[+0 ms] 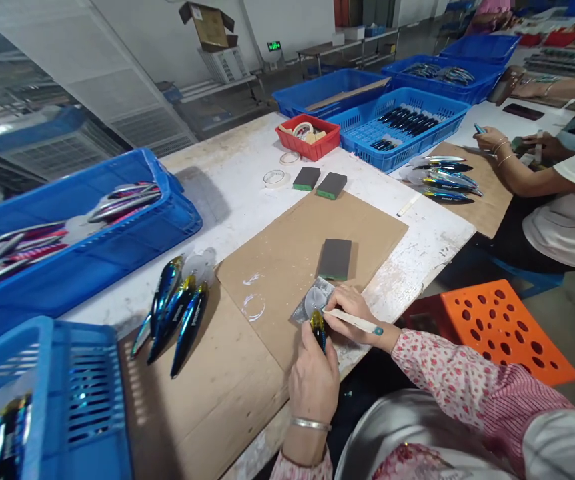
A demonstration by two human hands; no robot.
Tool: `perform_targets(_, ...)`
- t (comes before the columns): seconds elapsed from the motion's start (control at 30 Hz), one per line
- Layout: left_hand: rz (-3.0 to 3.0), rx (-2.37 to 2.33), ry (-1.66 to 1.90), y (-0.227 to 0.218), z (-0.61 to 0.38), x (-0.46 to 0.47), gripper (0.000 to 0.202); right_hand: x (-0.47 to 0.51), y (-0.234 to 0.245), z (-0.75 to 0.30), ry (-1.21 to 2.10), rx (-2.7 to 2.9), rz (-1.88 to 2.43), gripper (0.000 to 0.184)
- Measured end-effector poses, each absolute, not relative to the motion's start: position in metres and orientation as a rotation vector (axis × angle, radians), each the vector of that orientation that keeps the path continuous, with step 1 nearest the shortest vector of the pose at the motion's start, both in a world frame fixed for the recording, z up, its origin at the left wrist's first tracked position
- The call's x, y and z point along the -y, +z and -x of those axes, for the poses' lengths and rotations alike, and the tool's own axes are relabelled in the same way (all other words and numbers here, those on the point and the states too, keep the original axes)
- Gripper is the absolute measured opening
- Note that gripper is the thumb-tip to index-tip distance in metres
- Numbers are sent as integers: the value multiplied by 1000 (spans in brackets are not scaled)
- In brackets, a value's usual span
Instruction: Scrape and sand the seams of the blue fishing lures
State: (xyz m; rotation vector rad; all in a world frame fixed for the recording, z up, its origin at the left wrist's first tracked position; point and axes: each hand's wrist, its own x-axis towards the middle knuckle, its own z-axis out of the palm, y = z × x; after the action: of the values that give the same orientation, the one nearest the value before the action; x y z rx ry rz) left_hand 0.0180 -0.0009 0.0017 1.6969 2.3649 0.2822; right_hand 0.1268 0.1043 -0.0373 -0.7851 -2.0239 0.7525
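Note:
My left hand (pixel 312 377) is closed around a shiny blue-green fishing lure (pixel 318 328), held tip-up over the brown cardboard sheet (pixel 287 247). My right hand (pixel 350 315) grips a thin white stick-like tool (pixel 355 323) with a teal end, its tip at the lure. A clear plastic lip piece (pixel 315 300) lies just beyond the lure. A dark sanding block (pixel 335 259) rests on the cardboard above my hands. Three finished blue-green lures (pixel 177 310) lie to the left.
Blue crates with lures stand at left (pixel 82 260), bottom left (pixel 77 407) and far right (pixel 397 127). A red tray (pixel 308 137), tape rolls and two green-edged blocks (pixel 317 181) sit further back. Another person (pixel 542 180) works at right. An orange stool (pixel 502 327) stands beside me.

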Motion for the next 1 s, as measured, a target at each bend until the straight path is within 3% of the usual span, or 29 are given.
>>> perform_targets(0.37,-1760,-2390,332,-3,-18,2,45,-104,-32,-134,970,2001,692,19)
perform_targets(1.0,-1734,-2427,200,2,-22,2,45,-103,-35,-128,849,2030,774,17)
